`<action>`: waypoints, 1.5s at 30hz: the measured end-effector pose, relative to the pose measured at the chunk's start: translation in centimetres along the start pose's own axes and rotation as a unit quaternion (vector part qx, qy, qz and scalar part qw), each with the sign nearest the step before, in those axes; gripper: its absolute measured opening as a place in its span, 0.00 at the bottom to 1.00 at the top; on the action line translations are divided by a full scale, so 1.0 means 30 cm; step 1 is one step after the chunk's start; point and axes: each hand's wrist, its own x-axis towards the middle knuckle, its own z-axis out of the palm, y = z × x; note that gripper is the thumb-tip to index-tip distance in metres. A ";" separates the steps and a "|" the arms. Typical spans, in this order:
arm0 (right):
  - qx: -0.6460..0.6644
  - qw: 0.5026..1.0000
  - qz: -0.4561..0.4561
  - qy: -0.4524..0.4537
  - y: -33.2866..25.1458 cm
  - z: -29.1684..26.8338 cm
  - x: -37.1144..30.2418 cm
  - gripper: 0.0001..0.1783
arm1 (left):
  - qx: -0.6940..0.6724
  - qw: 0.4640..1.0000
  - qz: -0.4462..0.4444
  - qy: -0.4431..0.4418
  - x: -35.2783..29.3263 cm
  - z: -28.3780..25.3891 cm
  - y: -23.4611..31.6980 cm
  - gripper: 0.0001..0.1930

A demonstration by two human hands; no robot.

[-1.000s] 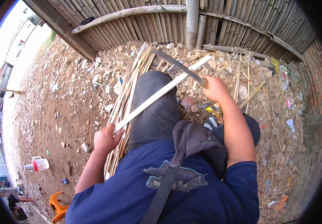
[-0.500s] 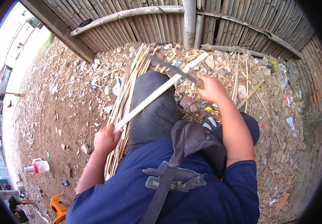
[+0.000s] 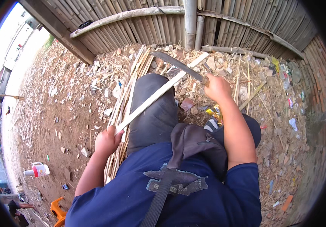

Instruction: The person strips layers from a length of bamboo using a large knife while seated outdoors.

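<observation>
My left hand [image 3: 108,141] is closed around the near end of a long pale bamboo strip [image 3: 155,97]. The strip slants up to the right, across my dark-trousered knee [image 3: 151,113], and its far end sticks out past it. In my right hand [image 3: 218,89] is the handle of a machete [image 3: 180,65]. Its dark, slightly curved blade points up to the left and crosses the strip near the strip's far end. Whether the edge touches the strip, I cannot tell. Left of my knee lies a bundle of split bamboo strips [image 3: 131,87].
A bamboo-slat wall [image 3: 151,28] with a post [image 3: 189,22] stands in front, and a brick wall [image 3: 323,75] at the right. Stones and litter cover the ground. At the left are a red-and-white jug [image 3: 40,170], an orange plastic object [image 3: 58,212] and another person [image 3: 15,208].
The machete has shifted slightly right with my right hand, and its blade, blurred before, is now sharp. My left hand and the strip have stayed almost in place.
</observation>
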 end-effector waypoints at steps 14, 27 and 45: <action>-0.016 0.986 -0.158 -0.055 -0.112 0.007 -0.065 0.12 | -0.001 1.000 0.004 0.013 -0.007 -0.009 0.024 0.24; 0.100 0.995 -0.018 0.004 0.042 0.060 0.018 0.15 | 0.009 0.999 0.029 0.014 0.017 -0.002 0.010 0.23; -0.020 0.999 0.038 -0.007 0.058 0.025 0.022 0.20 | 0.016 0.998 0.054 0.014 0.029 0.004 0.050 0.23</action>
